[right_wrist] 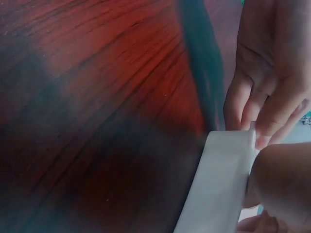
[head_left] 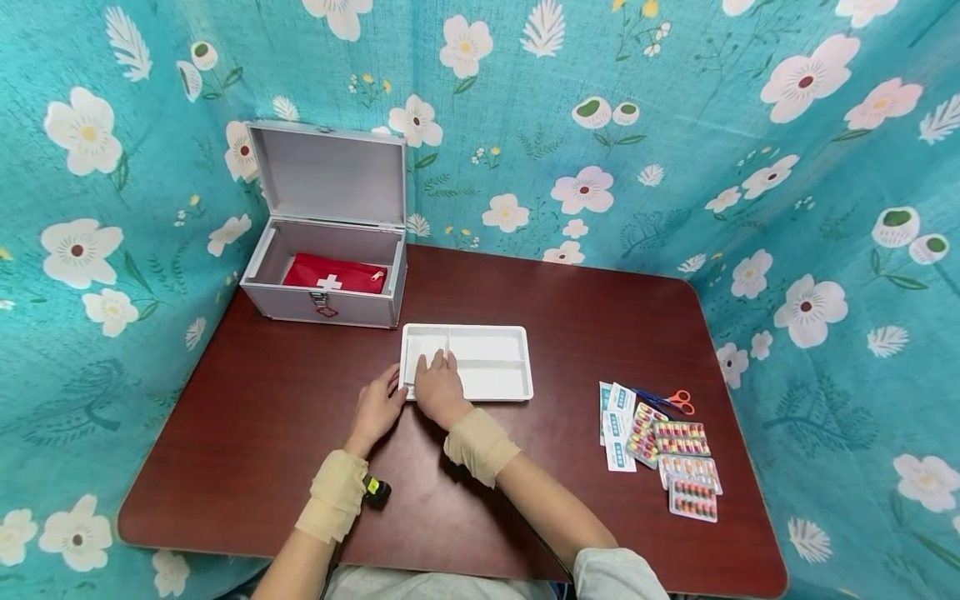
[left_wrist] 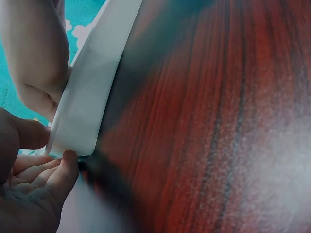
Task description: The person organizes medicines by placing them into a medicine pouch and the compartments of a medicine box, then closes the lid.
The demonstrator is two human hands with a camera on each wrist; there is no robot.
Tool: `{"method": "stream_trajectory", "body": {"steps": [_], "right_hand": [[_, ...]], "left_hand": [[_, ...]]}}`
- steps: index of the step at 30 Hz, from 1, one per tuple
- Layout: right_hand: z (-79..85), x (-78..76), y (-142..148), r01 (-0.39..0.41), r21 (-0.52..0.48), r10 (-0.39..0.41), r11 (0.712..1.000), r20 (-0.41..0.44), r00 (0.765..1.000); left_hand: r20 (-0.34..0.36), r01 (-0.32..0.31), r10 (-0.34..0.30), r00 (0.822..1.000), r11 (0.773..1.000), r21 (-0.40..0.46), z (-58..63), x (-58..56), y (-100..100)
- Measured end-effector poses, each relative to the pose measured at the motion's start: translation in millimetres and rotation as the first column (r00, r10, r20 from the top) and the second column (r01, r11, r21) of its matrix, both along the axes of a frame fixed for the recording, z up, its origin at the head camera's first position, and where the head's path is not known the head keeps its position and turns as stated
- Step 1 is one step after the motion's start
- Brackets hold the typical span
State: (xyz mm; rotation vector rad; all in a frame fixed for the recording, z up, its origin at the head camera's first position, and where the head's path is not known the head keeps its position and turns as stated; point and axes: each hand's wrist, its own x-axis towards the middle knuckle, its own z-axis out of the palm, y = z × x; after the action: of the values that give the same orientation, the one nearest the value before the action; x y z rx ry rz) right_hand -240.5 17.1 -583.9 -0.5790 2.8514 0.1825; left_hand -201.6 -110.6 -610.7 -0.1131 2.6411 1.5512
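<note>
A white divided tray (head_left: 491, 382) lies on the table in the head view. At its near left corner my left hand (head_left: 377, 408) grips the edge. In the left wrist view the left thumb (left_wrist: 33, 133) is at the rim and the fingertips are against the outer wall. My right hand (head_left: 441, 390) reaches over the near rim, its fingers spread in the left compartment. The right wrist view has this hand (right_wrist: 284, 182) bent over the tray wall (right_wrist: 218, 170), with the fingertips hidden behind it.
An open silver case (head_left: 337, 308) with a red pouch (head_left: 300, 271) inside stands at the back left. At the right lie several blister packs (head_left: 681, 438), white-and-blue packets (head_left: 618, 425) and orange-handled scissors (head_left: 681, 402). A floral curtain (head_left: 525, 125) surrounds the table (head_left: 600, 317).
</note>
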Motion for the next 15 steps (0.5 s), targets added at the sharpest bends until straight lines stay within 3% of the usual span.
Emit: {"method": "stream_trajectory", "body": {"steps": [3, 10, 15], "right_hand": [[1.1, 1.3, 1, 0.035, -0.01, -0.035, 0.999, -0.008, 0.999], [-2.1, 1.5, 10, -0.037, -0.072, 0.026, 0.997, -0.149, 0.989], [-9.1, 0.6, 18, -0.105, -0.128, 0.063, 0.986, -0.297, 0.953]], "left_hand": [[-0.009, 0.008, -0.008, 1.0, 1.0, -0.006, -0.4, -0.5, 1], [-0.013, 0.004, -0.004, 1.0, 1.0, 0.009, 0.1, 0.5, 1], [-0.018, 0.014, -0.014, 1.0, 1.0, 0.006, -0.3, 0.8, 1]]}}
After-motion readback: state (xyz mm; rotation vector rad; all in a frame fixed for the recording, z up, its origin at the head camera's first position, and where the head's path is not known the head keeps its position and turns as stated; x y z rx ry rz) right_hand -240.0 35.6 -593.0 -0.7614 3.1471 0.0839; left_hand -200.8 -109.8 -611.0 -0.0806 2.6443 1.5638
